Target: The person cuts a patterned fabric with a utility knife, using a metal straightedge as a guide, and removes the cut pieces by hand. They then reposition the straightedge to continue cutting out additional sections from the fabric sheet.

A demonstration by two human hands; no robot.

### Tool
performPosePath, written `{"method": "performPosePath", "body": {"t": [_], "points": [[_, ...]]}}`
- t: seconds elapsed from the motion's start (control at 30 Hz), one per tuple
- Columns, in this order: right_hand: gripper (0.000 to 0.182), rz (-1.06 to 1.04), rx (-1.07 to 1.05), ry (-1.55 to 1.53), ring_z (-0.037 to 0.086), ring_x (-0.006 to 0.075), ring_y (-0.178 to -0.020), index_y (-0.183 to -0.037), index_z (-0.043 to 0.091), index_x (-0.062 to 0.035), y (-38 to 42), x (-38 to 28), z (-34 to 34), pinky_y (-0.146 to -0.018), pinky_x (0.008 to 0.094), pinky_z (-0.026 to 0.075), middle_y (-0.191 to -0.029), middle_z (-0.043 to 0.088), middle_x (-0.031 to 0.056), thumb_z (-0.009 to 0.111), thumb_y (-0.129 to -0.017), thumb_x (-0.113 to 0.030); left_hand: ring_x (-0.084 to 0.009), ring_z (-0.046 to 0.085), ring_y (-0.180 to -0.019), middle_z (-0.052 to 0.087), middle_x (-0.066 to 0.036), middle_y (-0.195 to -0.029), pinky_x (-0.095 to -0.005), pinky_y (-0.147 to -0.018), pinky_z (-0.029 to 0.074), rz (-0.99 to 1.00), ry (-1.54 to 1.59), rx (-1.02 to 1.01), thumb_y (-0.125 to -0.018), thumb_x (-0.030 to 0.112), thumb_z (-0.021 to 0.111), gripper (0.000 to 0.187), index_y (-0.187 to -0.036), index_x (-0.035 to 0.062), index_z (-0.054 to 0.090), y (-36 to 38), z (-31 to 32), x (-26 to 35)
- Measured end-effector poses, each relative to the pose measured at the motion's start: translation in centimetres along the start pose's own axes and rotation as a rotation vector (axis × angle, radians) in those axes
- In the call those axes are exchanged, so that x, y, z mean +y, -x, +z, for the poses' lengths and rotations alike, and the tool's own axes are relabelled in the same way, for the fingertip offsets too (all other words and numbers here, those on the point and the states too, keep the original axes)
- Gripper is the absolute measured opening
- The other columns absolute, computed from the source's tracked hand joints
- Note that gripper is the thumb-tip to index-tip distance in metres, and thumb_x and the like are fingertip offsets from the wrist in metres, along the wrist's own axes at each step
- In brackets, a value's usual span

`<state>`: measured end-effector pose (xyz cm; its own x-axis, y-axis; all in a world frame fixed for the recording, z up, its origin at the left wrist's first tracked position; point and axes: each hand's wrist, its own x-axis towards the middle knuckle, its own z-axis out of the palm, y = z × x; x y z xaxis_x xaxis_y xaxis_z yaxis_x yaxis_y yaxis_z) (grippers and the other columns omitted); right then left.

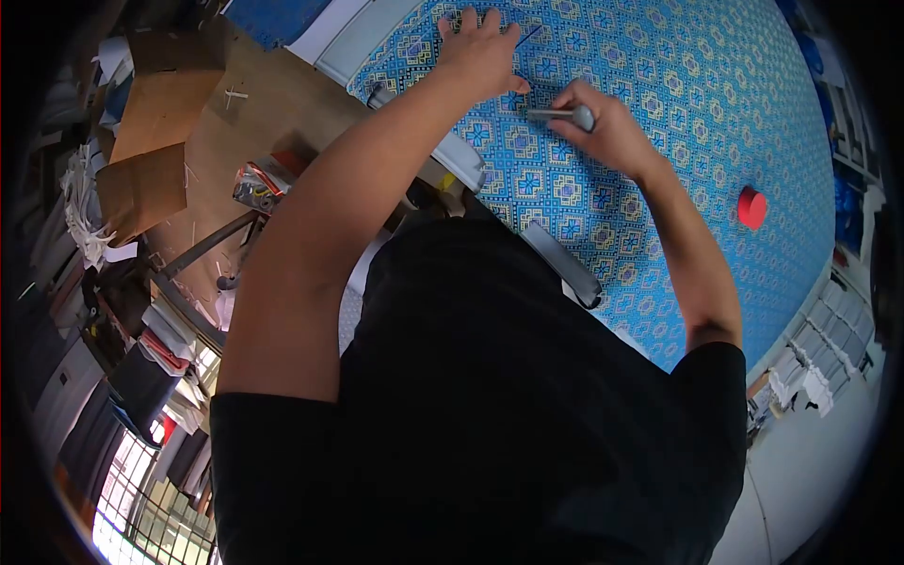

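Observation:
Blue patterned fabric [650, 122] with square motifs in yellow and white spreads under both hands. My left hand [478, 61] lies on it near the far edge, palm down, with its fingers spread. A thin dark line shows beside its fingertips; what it is I cannot make out. To the right, my right hand [607, 127] is closed around a slim grey tool with a rounded end [582, 118]. The tool points left toward my left thumb, apart from it. Blur hides the tool's exact kind and whether its tip touches the fabric.
Grey metal bars [562, 264] lie along the fabric's near edge, another [459, 160] farther left. A red round object [751, 207] rests on the fabric at right. Left are a brown board [273, 94], an open cardboard box [155, 122] and stacked cloth.

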<state>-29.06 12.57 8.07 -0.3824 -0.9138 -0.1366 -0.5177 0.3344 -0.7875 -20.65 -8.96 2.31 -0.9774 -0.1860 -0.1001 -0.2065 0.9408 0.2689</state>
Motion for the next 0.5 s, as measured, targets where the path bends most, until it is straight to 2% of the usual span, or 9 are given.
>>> {"method": "performPosePath", "body": {"t": [0.03,0.07,0.17,0.5], "points": [[0.021,-0.017,-0.074,-0.01,0.073,0.0218,-0.087,-0.106,0.061,-0.0085,0.5,-0.6,1.1,-0.07,0.0352,0.055,-0.096,0.073,0.0083,0.076,-0.092,-0.014,-0.0451,0.023,-0.15,0.03,-0.017,-0.162,-0.063,-0.119,0.026,0.005,0.005,0.003,-0.071,0.037,0.091,0.094,-0.152,0.0201,0.046,-0.6,0.3,0.0],[0.021,-0.093,-0.084,0.047,0.073,0.0283,-0.085,-0.108,0.061,-0.0091,0.8,-0.5,2.3,-0.068,0.0375,0.055,-0.093,0.073,0.011,0.075,-0.092,-0.013,-0.0451,0.023,-0.15,0.03,-0.017,-0.162,-0.0629,-0.119,0.026,0.009,0.01,0.005,-0.071,0.037,0.091,0.094,-0.152,0.0201,0.046,-1.0,0.8,0.1],[0.021,-0.145,-0.113,0.182,0.072,0.0317,-0.08,-0.108,0.061,-0.0094,0.8,-1.4,3.7,-0.066,0.0392,0.055,-0.09,0.072,0.013,0.074,-0.092,-0.013,-0.0449,0.023,-0.15,0.03,-0.017,-0.161,-0.0628,-0.119,0.026,0.018,0.022,0.024,-0.071,0.037,0.091,0.093,-0.152,0.0202,0.046,-1.9,1.3,-0.3],[0.019,-0.192,-0.124,0.356,0.07,0.0326,-0.075,-0.107,0.06,-0.0095,0.0,-1.5,3.8,-0.062,0.0417,0.053,-0.086,0.071,0.013,0.071,-0.092,-0.011,-0.0442,0.023,-0.15,0.03,-0.017,-0.161,-0.0622,-0.119,0.026,0.047,0.052,0.048,-0.071,0.036,0.09,0.092,-0.151,0.0204,0.047,-1.8,1.6,-0.3]]}}
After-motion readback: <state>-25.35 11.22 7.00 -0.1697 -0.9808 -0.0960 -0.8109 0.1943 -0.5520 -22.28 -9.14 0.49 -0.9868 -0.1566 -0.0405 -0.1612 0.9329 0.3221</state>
